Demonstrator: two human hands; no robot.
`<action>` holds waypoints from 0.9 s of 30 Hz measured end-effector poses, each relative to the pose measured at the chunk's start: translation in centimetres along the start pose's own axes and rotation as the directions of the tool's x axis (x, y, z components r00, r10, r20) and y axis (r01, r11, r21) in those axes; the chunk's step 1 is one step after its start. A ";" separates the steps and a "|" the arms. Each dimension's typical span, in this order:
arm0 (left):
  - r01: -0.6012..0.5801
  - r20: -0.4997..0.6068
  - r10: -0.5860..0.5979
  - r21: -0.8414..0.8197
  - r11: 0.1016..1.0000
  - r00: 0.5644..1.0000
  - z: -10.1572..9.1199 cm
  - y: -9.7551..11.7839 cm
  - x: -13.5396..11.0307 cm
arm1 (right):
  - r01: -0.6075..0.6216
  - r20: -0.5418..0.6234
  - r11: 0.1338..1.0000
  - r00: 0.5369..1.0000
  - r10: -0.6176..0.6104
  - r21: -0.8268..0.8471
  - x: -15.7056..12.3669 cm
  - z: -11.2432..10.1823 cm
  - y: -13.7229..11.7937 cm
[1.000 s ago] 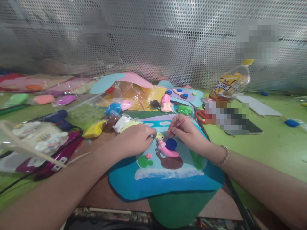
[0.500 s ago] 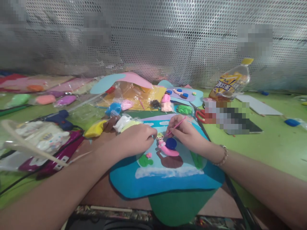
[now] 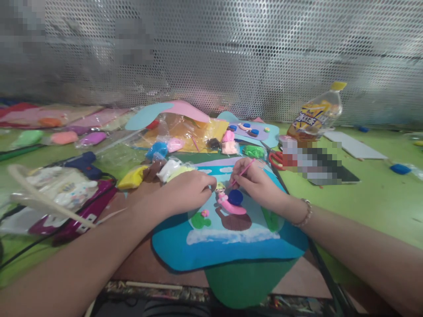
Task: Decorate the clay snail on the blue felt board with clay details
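Note:
A pink clay snail figure with a dark blue round shell and a yellow-green top on its head lies on a blue craft sheet. My right hand is closed round a thin pink clay tool, its lower end near the figure's head. On the other side, my left hand has thumb and fingers pinched beside the head; whatever they may hold is hidden. Green clay with a small pink flower sits at the sheet's left, and a brown patch lies below the snail.
Bagged clay lumps, among them a yellow one and a green one, lie behind my hands. Red-handled scissors and a tilted drink bottle are at right. A blue glue gun and pouches lie left. Perforated metal stands behind.
The view has shifted very slightly. Both hands stay close to the snail's head, and the pink tool has barely moved.

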State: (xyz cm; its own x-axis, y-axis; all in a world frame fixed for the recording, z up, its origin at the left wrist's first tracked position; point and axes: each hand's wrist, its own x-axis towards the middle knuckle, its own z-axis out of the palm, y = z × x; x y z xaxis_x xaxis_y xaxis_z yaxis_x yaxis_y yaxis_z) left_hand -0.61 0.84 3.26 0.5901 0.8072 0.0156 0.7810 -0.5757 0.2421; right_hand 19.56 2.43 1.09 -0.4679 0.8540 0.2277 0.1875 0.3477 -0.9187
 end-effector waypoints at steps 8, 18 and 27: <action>0.013 -0.013 -0.013 -0.005 1.000 1.000 0.1 -0.3 0.0 | 0.032 -0.022 0.999 0.999 -0.032 -0.022 0.1 -0.1 0.2; 0.057 -0.042 -0.057 0.013 0.998 0.997 -0.1 0.0 0.1 | 0.142 0.016 0.980 0.990 -0.141 -0.139 -0.3 -0.1 -0.2; 0.082 -0.058 -0.078 0.066 0.994 0.995 0.2 0.0 0.1 | 0.301 0.097 0.904 0.954 -0.285 -0.303 -0.4 0.6 -0.6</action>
State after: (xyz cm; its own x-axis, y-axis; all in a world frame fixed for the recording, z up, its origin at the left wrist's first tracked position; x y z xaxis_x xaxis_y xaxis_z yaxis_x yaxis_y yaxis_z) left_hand -0.51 0.89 3.11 0.5144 0.8559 0.0524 0.8387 -0.5149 0.1775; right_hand 19.09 1.58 1.38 -0.5830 0.6777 0.4482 0.2901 0.6889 -0.6643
